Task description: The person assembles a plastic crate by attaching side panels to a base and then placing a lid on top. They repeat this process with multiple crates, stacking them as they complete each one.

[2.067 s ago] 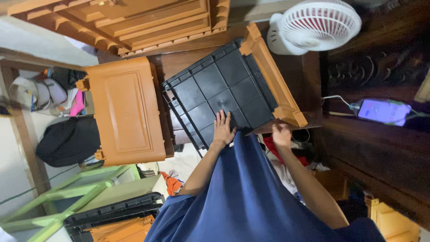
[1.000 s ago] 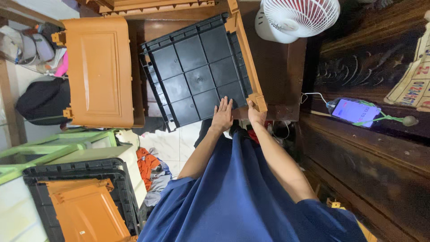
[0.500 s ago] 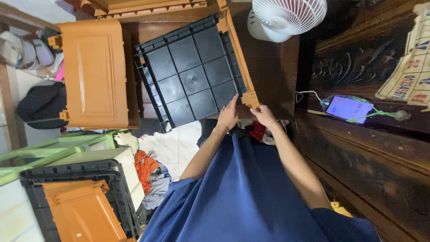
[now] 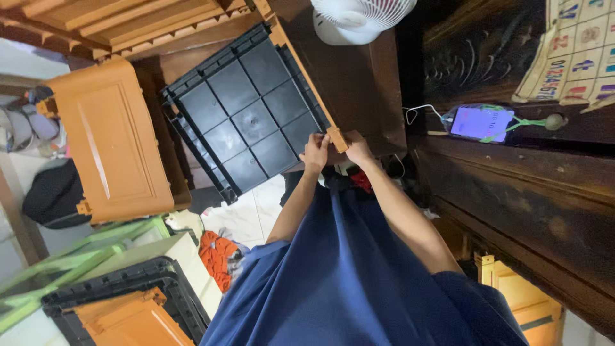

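Note:
A black plastic crate (image 4: pixel 246 118) with a gridded bottom leans tilted against dark wooden furniture. An orange rim (image 4: pixel 301 70) runs along its right side and ends in an orange latch (image 4: pixel 337 138) at the near corner. My left hand (image 4: pixel 315 154) grips the crate's edge just left of that latch. My right hand (image 4: pixel 357 148) is closed on the latch from the right. Both hands almost touch each other. My blue garment (image 4: pixel 359 275) fills the lower middle of the view.
An orange bin (image 4: pixel 112 141) stands left of the crate. A white fan (image 4: pixel 359 16) sits behind it. A phone with a lit screen (image 4: pixel 480 123) lies on a dark carved wooden cabinet (image 4: pixel 512 186). Another black crate with an orange lid (image 4: pixel 122 307), a green frame (image 4: pixel 64 263) and orange cloth (image 4: pixel 218 256) are at lower left.
My left hand slid from the crate's black bottom to its near corner, and my right hand came in beside it on the orange latch. The view shifted closer.

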